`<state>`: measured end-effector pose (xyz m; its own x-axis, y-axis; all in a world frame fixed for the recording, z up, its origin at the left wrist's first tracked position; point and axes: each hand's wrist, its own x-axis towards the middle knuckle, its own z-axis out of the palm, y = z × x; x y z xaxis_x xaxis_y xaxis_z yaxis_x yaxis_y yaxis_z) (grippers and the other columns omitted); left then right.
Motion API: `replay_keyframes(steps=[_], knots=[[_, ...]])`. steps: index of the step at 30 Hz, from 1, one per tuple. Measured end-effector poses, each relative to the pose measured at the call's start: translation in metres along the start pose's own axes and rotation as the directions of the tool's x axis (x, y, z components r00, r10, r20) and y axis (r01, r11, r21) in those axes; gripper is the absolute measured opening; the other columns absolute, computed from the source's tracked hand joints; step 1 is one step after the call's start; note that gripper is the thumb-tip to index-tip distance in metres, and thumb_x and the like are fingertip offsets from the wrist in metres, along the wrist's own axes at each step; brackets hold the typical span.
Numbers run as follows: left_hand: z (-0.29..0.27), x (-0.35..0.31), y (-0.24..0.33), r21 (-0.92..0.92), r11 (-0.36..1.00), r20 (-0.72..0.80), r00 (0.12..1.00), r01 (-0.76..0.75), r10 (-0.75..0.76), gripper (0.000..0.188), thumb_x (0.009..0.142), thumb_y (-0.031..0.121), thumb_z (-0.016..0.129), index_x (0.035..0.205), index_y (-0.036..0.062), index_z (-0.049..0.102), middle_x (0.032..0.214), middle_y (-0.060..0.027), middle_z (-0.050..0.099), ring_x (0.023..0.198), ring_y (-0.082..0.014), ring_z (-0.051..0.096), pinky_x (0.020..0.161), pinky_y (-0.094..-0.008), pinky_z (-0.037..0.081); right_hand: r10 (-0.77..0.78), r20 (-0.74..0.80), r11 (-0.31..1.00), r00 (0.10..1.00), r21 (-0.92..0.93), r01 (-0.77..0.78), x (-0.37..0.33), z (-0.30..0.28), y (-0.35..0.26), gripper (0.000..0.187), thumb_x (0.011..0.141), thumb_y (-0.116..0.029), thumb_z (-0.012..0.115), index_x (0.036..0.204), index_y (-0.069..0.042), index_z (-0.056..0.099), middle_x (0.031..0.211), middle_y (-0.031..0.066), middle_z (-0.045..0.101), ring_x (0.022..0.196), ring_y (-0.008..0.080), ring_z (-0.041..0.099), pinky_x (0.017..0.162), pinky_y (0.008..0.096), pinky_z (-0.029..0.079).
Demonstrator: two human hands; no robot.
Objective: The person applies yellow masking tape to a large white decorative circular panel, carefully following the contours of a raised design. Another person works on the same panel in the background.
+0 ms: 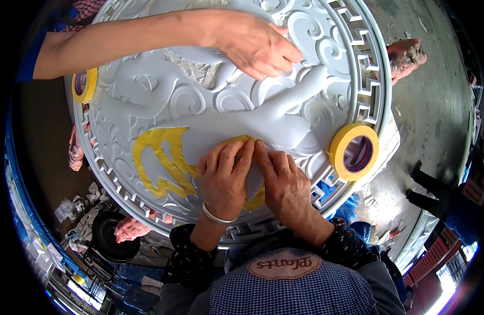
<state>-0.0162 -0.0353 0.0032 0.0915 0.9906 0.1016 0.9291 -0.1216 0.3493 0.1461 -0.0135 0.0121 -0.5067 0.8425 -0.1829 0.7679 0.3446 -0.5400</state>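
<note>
A round grey-white relief panel [237, 119] with raised scrolls lies before me. Yellow masking tape [166, 155] outlines a raised shape on its near left part. My left hand [226, 176], with a bangle at the wrist, has its fingers bent together and fingertips at a piece of yellow tape on the relief. Right beside it my right hand [284, 181] pinches at the same tape, the two index fingers nearly touching. Part of the tape is hidden under my hands. More tape shows below, between my wrists.
A co-worker's hand [260, 47] reaches in from the left over the far side of the panel. One tape roll [336, 152] rests on the right rim, another roll [85, 86] on the left rim. Wrapped supports [405, 58] stick out under the panel. A black round pan-like object [108, 249] stands lower left.
</note>
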Motion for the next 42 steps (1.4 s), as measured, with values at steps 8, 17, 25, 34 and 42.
replay_keyframes(steps=[8, 17, 25, 34, 42], knots=[[-0.001, -0.002, 0.003, -0.024, 0.999, 0.008, 1.000, 0.025, -0.025, 0.039, 0.092, 0.009, 0.067, 0.131, 0.0061, 0.072, 0.130, -0.0047, 0.064, 0.121, -0.0263, 0.061, 0.096, -0.0412, 0.046, -0.031, -0.043, 0.996, 0.999, 0.077, 0.035, 0.001, -0.003, 0.004, 0.077, 0.082, -0.003, 0.064, 0.157, -0.004, 0.045, 0.108, 0.0106, 0.057, 0.096, 0.0257, 0.064, 0.070, 0.0348, 0.060], [0.002, -0.009, -0.002, -0.160, 0.986, -0.034, 0.998, 0.045, -0.051, 0.039, 0.088, 0.001, 0.068, 0.126, -0.0040, 0.071, 0.132, -0.0121, 0.063, 0.123, -0.0316, 0.062, 0.102, -0.0434, 0.052, 0.004, 0.068, 1.000, 0.998, -0.009, -0.003, 0.012, -0.009, -0.005, 0.079, 0.081, -0.003, 0.066, 0.158, -0.009, 0.045, 0.106, 0.0119, 0.056, 0.093, 0.0261, 0.064, 0.065, 0.0358, 0.059], [-0.002, -0.013, -0.003, -0.254, 0.965, -0.028, 0.996, 0.070, -0.080, 0.044, 0.084, -0.006, 0.067, 0.128, -0.0055, 0.069, 0.132, -0.0136, 0.063, 0.123, -0.0336, 0.063, 0.103, -0.0435, 0.053, -0.035, 0.120, 0.999, 0.992, 0.033, 0.031, 0.018, -0.021, -0.002, 0.077, 0.083, -0.004, 0.066, 0.157, -0.012, 0.046, 0.107, 0.0126, 0.056, 0.092, 0.0284, 0.066, 0.067, 0.0387, 0.059], [0.005, -0.012, 0.010, 0.006, 1.000, -0.049, 0.998, -0.026, 0.026, 0.045, 0.093, 0.004, 0.064, 0.137, 0.0073, 0.069, 0.143, -0.0066, 0.061, 0.130, -0.0287, 0.059, 0.104, -0.0419, 0.047, -0.092, 0.053, 0.996, 0.994, 0.004, 0.092, -0.009, -0.021, 0.016, 0.077, 0.083, -0.005, 0.064, 0.158, -0.012, 0.046, 0.106, 0.0114, 0.055, 0.097, 0.0277, 0.063, 0.076, 0.0386, 0.056], [0.009, -0.021, 0.014, 0.133, 0.991, 0.059, 0.998, 0.021, -0.030, 0.046, 0.099, 0.015, 0.059, 0.145, 0.0141, 0.064, 0.155, -0.0002, 0.054, 0.143, -0.0271, 0.048, 0.109, -0.0476, 0.038, -0.099, 0.074, 0.993, 0.992, -0.053, 0.103, -0.022, -0.027, 0.017, 0.076, 0.080, -0.003, 0.065, 0.154, -0.010, 0.049, 0.112, 0.0109, 0.057, 0.101, 0.0275, 0.063, 0.079, 0.0379, 0.056]])
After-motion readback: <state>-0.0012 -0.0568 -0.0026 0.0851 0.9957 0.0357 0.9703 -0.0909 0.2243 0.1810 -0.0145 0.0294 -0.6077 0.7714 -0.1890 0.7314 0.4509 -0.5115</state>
